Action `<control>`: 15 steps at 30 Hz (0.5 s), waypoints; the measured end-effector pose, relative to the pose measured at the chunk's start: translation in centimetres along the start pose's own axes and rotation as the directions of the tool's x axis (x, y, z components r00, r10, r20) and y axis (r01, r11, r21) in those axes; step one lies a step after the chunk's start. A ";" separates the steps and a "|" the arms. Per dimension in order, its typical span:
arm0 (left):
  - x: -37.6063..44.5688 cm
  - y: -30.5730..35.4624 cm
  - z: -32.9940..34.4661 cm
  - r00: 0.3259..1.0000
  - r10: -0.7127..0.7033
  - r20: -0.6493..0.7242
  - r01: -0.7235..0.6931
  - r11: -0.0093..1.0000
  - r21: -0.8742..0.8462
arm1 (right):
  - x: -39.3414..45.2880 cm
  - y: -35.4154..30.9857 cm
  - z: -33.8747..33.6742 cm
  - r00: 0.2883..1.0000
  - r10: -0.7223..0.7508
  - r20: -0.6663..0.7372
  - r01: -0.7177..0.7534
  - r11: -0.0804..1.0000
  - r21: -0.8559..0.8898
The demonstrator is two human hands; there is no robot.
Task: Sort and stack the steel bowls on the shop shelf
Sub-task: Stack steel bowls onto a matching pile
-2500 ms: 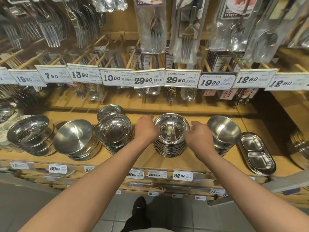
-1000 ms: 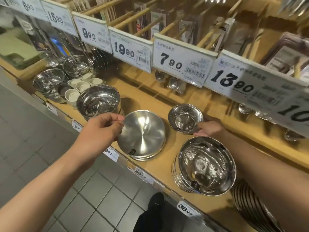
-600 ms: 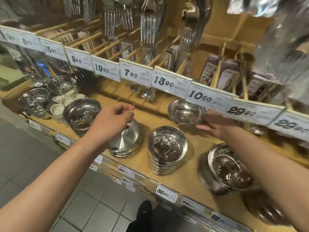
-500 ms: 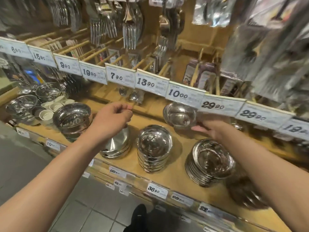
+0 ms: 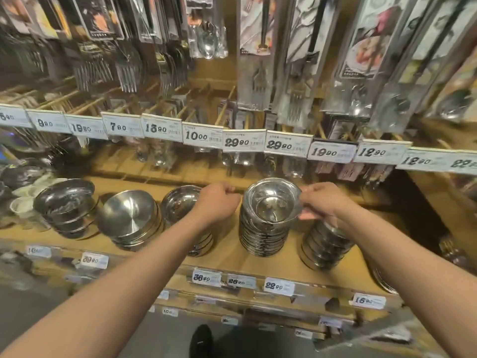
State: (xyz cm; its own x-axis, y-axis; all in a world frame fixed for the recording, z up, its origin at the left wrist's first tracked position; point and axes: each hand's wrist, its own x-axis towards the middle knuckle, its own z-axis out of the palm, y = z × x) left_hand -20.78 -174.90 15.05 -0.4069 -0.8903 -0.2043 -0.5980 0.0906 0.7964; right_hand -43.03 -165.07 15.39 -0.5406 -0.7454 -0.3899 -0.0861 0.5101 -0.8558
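Surface: wooden shop shelf (image 5: 335, 270), light brown, with a strip of price tags (image 5: 278, 286) along its front edge. Grey tiled floor (image 5: 31, 313) below. Above the shelf, a second row of price labels (image 5: 244, 140); higher still, packaged forks and spoons (image 5: 255, 81) hanging on pegs. Frame is motion-blurred at the edges.

Bowls: five steel stacks in a row running 9 to 3 o'clock along the shelf. Centre stack (image 5: 263, 231) stands upright, axis vertical. The top bowl (image 5: 272, 200) sits on that stack, mouth up, slightly off-centre toward 3 o'clock. The second stack from the 9 o'clock end (image 5: 129, 220) leans, its mouth tipped toward 6 o'clock.

Right hand (image 5: 325, 202): at 3 o'clock of the top bowl, fingers pinched on its rim.
Left hand (image 5: 216, 202): at 9 o'clock of the same stack, fingers curled into a loose fist, just beside the rim; contact cannot be told.
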 end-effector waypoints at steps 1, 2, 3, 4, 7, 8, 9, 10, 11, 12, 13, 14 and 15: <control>0.2 0.3 0.7 0.999 -0.019 0.031 0.020 0.999 -0.027 | -0.2 0.1 -0.2 1.000 0.005 0.012 -0.005 1.000 0.022; 0.4 0.5 1.4 0.998 -0.037 0.055 0.041 0.996 -0.074 | -0.4 0.3 -0.2 1.000 0.007 0.023 -0.008 0.999 0.036; 0.7 0.5 1.9 0.997 -0.050 0.059 0.056 0.992 -0.116 | -0.5 0.4 -0.2 1.000 0.008 0.029 -0.010 0.999 0.049; 1.0 0.5 2.4 0.997 -0.065 0.051 0.071 0.988 -0.136 | -0.5 0.6 -0.2 1.000 0.007 0.025 -0.009 0.998 0.054; 2.1 -0.4 3.6 0.994 -0.103 0.025 0.106 0.984 -0.141 | -0.2 1.3 0.4 1.000 0.015 -0.018 -0.014 0.999 0.036; 2.3 -0.6 3.8 0.993 -0.119 0.012 0.119 0.981 -0.151 | 0.1 1.4 0.7 0.999 0.010 -0.037 -0.009 1.000 0.019; 2.5 -0.9 3.9 0.991 -0.137 0.000 0.135 0.977 -0.165 | 0.3 1.6 1.1 0.999 -0.001 -0.053 0.002 1.000 0.009; 2.6 -1.1 4.0 0.988 -0.156 -0.011 0.152 0.972 -0.181 | 0.6 1.8 1.4 0.998 -0.015 -0.066 0.016 1.000 0.008; 2.7 -1.3 4.1 0.985 -0.169 -0.028 0.161 0.968 -0.191 | 1.0 1.9 1.8 0.997 -0.029 -0.076 0.030 0.999 0.011; 2.9 -1.4 4.2 0.983 -0.175 -0.050 0.162 0.968 -0.193 | 1.2 2.0 2.2 0.995 -0.041 -0.089 0.043 0.999 0.015; 3.0 -1.6 4.4 0.982 -0.174 -0.079 0.157 0.970 -0.187 | 1.5 2.1 2.5 0.993 -0.053 -0.108 0.054 0.998 0.010; 3.3 -1.7 4.6 0.978 -0.178 -0.106 0.157 0.971 -0.181 | 1.9 2.3 2.7 0.989 -0.063 -0.136 0.062 0.998 -0.008; 3.5 -1.8 4.8 0.975 -0.187 -0.124 0.162 0.969 -0.187 | 2.3 2.5 2.9 0.982 -0.072 -0.172 0.064 0.997 -0.053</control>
State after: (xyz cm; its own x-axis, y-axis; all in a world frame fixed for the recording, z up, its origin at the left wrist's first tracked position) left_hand -24.42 -176.04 10.15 -0.1994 -0.9399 -0.2772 -0.5160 -0.1398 0.8451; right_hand -42.03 -166.79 11.35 -0.6687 -0.6954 -0.2630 -0.1644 0.4833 -0.8599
